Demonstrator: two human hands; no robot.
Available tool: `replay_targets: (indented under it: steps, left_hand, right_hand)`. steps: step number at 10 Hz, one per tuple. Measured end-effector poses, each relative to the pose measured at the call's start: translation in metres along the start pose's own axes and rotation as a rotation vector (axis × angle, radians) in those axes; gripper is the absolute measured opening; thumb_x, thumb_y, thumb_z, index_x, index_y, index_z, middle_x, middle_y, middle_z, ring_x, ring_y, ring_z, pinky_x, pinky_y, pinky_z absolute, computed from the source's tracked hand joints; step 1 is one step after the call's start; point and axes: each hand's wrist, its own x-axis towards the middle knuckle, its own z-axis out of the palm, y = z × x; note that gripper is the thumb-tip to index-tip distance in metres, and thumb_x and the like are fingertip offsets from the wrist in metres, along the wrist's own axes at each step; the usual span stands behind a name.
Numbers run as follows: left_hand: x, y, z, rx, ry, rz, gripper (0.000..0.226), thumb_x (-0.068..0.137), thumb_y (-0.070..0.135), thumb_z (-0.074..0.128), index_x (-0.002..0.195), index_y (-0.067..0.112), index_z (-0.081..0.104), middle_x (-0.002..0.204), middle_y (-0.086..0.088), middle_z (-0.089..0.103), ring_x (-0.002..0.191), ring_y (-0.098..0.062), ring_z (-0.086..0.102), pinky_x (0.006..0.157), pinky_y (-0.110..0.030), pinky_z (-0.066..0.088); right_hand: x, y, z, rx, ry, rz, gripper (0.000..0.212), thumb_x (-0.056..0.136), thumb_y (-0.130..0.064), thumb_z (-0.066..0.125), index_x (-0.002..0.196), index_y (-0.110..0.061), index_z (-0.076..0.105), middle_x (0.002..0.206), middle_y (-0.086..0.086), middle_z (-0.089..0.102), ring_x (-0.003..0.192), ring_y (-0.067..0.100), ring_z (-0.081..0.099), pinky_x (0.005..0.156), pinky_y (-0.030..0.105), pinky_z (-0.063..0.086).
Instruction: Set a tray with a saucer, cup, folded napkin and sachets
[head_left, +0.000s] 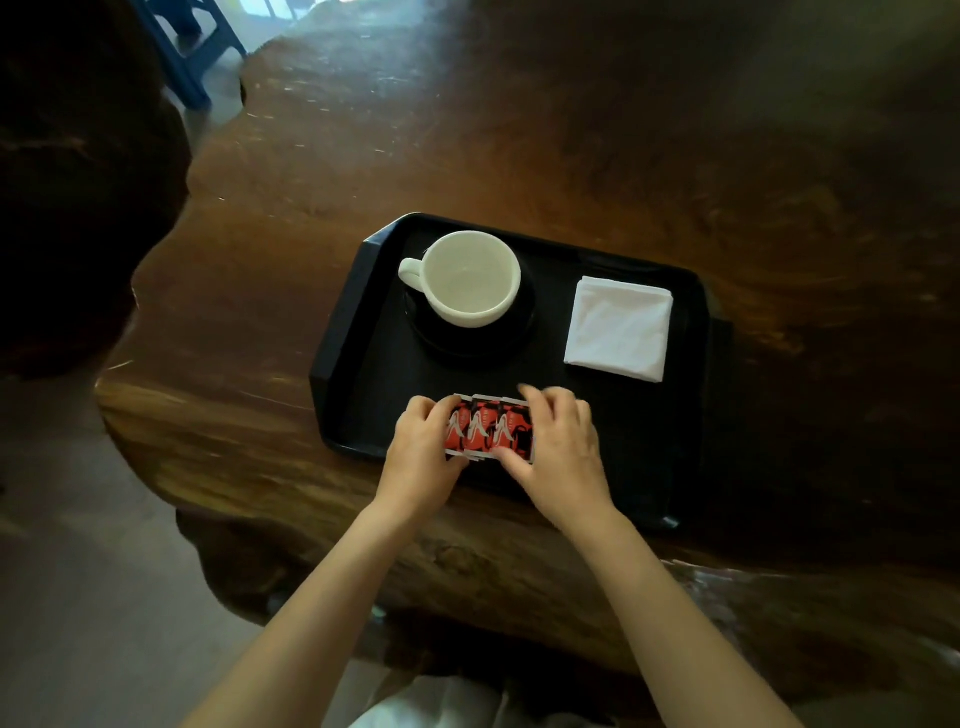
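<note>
A black tray (353, 322) lies on a dark wooden table. On its left half a white cup (470, 278), upright and empty, stands on a black saucer (514, 338). A folded white napkin (618, 330) lies on the tray's right half. At the tray's near edge three red and black sachets (488, 428) lie side by side, overlapping. My left hand (418, 457) pinches their left end. My right hand (558, 447) grips their right end, fingers over the top and thumb under the lower edge.
The wooden table (571, 130) has an irregular edge on the left and near side. A blue chair frame (192, 47) stands beyond the far left corner. Grey floor (78, 571) shows at lower left.
</note>
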Motion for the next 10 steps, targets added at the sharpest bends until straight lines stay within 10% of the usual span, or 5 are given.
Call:
replay_targets:
  steps: [6, 8, 10]
  left_hand:
    - [0.004, -0.010, -0.007, -0.018, -0.082, 0.064, 0.068, 0.078, 0.010, 0.070, 0.138, 0.015, 0.039, 0.121, -0.005, 0.045, 0.108, -0.017, 0.053, 0.091, -0.032, 0.052]
    - [-0.002, -0.010, -0.018, 0.009, -0.056, 0.022, 0.056, 0.085, 0.013, 0.063, 0.137, 0.016, 0.041, 0.123, -0.004, 0.046, 0.103, -0.013, 0.052, 0.084, -0.021, 0.045]
    - [-0.010, 0.013, -0.042, 0.087, -0.067, -0.035, 0.037, 0.088, 0.019, 0.055, 0.125, 0.015, 0.055, 0.118, -0.006, 0.056, 0.103, -0.020, 0.059, 0.085, -0.027, 0.046]
  right_hand:
    - [0.008, 0.009, 0.002, -0.161, -0.102, -0.144, 0.074, 0.081, -0.047, 0.063, 0.143, -0.025, 0.030, 0.135, 0.003, 0.035, 0.126, 0.022, 0.030, 0.107, 0.036, 0.028]
    - [-0.001, 0.023, -0.016, 0.001, 0.022, 0.023, 0.061, 0.086, -0.042, 0.059, 0.139, -0.021, 0.038, 0.131, 0.005, 0.042, 0.122, 0.021, 0.036, 0.102, 0.033, 0.034]
    - [-0.008, 0.044, -0.047, -0.030, -0.193, 0.239, 0.050, 0.091, -0.036, 0.053, 0.135, -0.016, 0.042, 0.138, 0.012, 0.041, 0.129, 0.030, 0.034, 0.103, 0.040, 0.035]
